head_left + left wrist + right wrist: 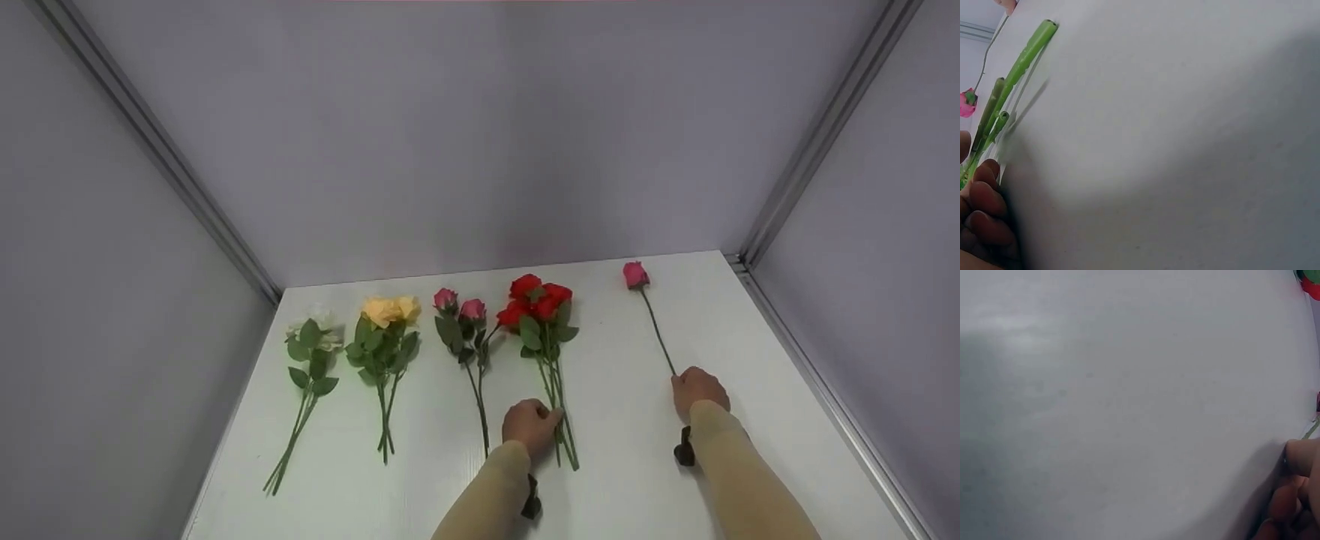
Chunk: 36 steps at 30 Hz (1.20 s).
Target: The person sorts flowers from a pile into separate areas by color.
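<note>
On the right of the white table, my right hand (699, 393) holds the lower stem of a single pink rose (636, 275), its bloom pointing to the back. My left hand (531, 426) is at the stems of the red roses (541, 304), which lie bunched near the middle. In the left wrist view, the green stem ends (1030, 53) come out between the thumb and curled fingers (987, 198). Just left of this bunch lie two pink roses (472, 309) with dark leaves. The right wrist view shows curled fingers (1283, 502) at its lower right edge.
Yellow roses (384, 311) and white flowers (328, 337) lie in separate bunches on the left side of the white table (615, 480). Grey panels (450, 150) stand behind and at both sides, joined by metal corner frames (832, 97).
</note>
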Available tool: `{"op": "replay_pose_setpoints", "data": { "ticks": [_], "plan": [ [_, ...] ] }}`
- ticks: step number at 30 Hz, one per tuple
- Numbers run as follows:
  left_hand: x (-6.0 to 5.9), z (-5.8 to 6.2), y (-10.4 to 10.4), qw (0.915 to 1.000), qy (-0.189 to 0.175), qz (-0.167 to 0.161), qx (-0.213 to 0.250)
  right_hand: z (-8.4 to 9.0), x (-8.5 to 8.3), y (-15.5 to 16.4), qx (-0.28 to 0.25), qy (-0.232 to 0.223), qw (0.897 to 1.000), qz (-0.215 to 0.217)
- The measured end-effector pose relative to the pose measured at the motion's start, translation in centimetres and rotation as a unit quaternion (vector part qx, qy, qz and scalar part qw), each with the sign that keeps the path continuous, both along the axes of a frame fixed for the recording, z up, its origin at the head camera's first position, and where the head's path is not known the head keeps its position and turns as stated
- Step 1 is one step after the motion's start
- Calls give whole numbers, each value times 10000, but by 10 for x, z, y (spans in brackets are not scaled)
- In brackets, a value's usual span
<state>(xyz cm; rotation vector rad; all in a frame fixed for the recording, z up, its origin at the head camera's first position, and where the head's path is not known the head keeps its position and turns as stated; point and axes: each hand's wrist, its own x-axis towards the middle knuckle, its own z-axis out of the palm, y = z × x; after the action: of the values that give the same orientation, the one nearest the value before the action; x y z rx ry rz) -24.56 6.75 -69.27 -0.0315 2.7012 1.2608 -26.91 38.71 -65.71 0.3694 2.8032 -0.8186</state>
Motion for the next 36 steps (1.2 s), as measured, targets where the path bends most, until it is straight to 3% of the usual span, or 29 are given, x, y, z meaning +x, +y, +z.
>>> {"op": "replay_pose_setpoints", "data": {
  "ticks": [8, 15, 21, 26, 29, 32, 36],
  "plan": [
    [4, 2, 0, 9999, -5, 58, 151, -6, 3, 4, 63, 29, 9996, 260],
    [8, -3, -4, 9986, 199, 127, 480, -5, 11, 9, 286, 18, 9959, 854],
    [9, -2, -12, 9946, 266, 237, 971, 0, 22, 4, 33, -308, 9931, 1132],
    [6, 5, -21, 9942, 297, 372, 965, -1, 29, -4, -226, -438, 9905, 1283],
    [7, 13, -25, 9941, 301, 399, 963, -1, 35, -11, -592, -237, 9901, 1254],
    [9, 23, -27, 9932, 382, 329, 1046, 2, 41, -21, -1351, 175, 9860, 966],
    [14, 37, -22, 9896, 306, 148, 1395, 9, 53, -39, -2599, 546, 9633, 385]
  ]
}}
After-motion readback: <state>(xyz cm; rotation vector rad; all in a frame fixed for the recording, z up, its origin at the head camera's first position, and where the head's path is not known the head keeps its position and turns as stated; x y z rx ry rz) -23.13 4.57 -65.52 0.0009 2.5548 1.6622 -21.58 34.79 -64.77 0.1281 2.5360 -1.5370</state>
